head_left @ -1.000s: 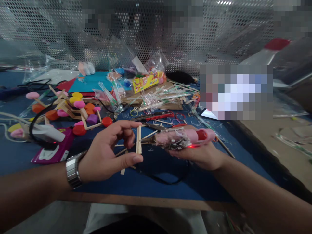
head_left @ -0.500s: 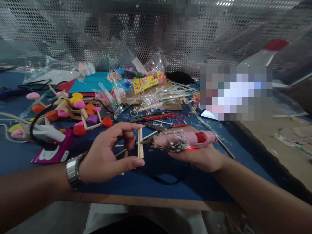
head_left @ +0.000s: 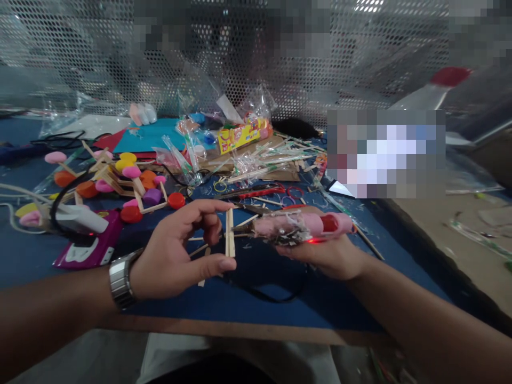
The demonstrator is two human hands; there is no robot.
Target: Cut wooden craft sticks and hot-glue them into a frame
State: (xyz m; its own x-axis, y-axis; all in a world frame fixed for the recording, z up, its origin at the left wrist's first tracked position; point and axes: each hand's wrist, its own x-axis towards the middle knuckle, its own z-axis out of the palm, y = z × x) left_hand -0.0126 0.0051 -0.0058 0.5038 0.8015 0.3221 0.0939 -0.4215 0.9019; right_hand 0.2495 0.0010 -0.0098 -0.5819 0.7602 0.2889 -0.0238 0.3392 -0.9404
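Observation:
My left hand [head_left: 176,250] pinches a short upright wooden stick piece [head_left: 230,240] between index finger and thumb, above the blue table [head_left: 248,298]. My right hand [head_left: 328,255] grips a pink glue gun [head_left: 298,226] crusted with dried glue, a red light glowing under it. The gun's nozzle points left and touches or almost touches the stick near its middle. A steel watch sits on my left wrist.
Left of my hands lie coloured foam discs joined by wooden sticks [head_left: 120,184] and a magenta box with a white charger [head_left: 86,237]. Behind are red-handled scissors [head_left: 264,191], plastic bags of sticks [head_left: 264,157], a yellow packet [head_left: 240,134] and teal paper. A perforated metal screen backs the table.
Both hands stay almost still. The stick shifts a little up and down while the glue gun's nozzle stays at it.

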